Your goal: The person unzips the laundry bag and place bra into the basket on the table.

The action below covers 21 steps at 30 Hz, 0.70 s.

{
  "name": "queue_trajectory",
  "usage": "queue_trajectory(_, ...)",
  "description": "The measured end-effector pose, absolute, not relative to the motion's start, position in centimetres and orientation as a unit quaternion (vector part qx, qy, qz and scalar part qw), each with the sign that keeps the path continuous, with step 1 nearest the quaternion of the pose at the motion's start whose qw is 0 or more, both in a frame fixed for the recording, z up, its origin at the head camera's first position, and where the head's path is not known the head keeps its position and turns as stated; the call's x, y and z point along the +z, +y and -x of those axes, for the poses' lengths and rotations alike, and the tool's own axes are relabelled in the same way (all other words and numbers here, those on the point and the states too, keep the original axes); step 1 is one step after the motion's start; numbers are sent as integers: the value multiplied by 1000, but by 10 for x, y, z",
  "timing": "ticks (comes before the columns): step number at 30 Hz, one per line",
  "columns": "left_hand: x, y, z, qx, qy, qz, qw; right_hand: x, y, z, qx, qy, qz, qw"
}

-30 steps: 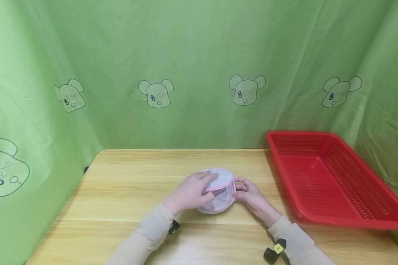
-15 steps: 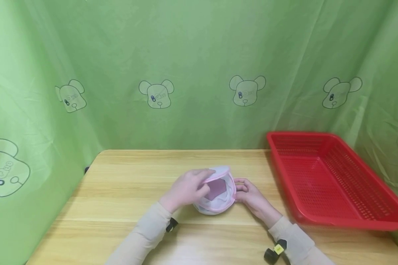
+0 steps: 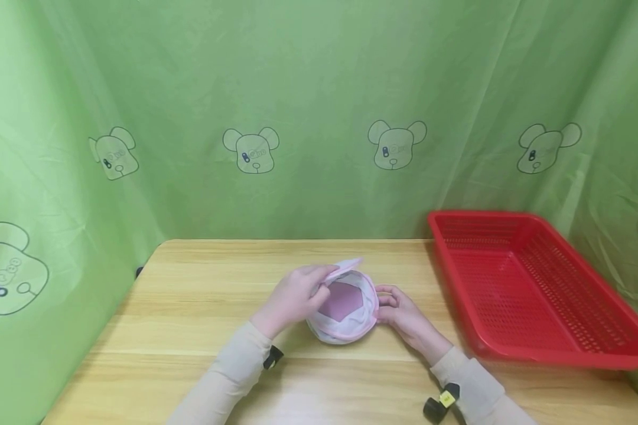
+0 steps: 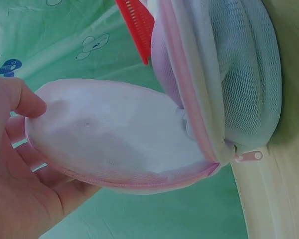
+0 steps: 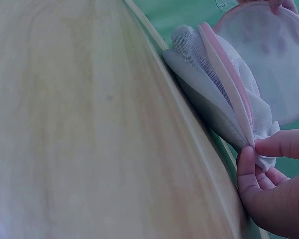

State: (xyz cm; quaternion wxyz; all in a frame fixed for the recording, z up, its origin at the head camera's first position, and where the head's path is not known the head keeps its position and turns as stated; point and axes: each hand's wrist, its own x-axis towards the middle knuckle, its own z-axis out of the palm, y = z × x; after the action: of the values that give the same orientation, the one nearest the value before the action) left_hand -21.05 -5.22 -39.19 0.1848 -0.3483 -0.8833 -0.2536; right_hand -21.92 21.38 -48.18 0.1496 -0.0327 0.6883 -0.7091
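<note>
A round white mesh bag (image 3: pixel 358 319) with pink trim stands on the wooden table, its top uncovered and something flat and pink (image 3: pixel 342 301) inside. My left hand (image 3: pixel 292 297) pinches the far edge of the raised round lid (image 4: pixel 114 132), thumb on one face and fingers behind. The lid stays joined to the bag near the zip pull (image 4: pixel 250 156). On the bag's right side, my right hand (image 3: pixel 408 319) pinches the rim between thumb and fingers; the right wrist view shows this hand (image 5: pixel 279 184) gripping the gathered mesh.
A red plastic basket (image 3: pixel 550 357) stands at the right of the table (image 3: pixel 191 330), to the right of my right hand. Green curtains (image 3: pixel 319 195) with bear-head prints hang behind the table and at both sides.
My left hand has moved left and slightly up, swinging the lid from over the bag to a raised tilt, so the inside shows more. The right hand has stayed in place.
</note>
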Motion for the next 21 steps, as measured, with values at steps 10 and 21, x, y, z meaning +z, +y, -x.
queue_trajectory(10, -385, -58, 211, -298, -880, 316, 192, -483, 213, 220, -709, 689, 25, 149)
queue_trajectory(21, -374, -67, 212, -344, -877, 260, 211, -484, 213, 220, -713, 684, 30, 148)
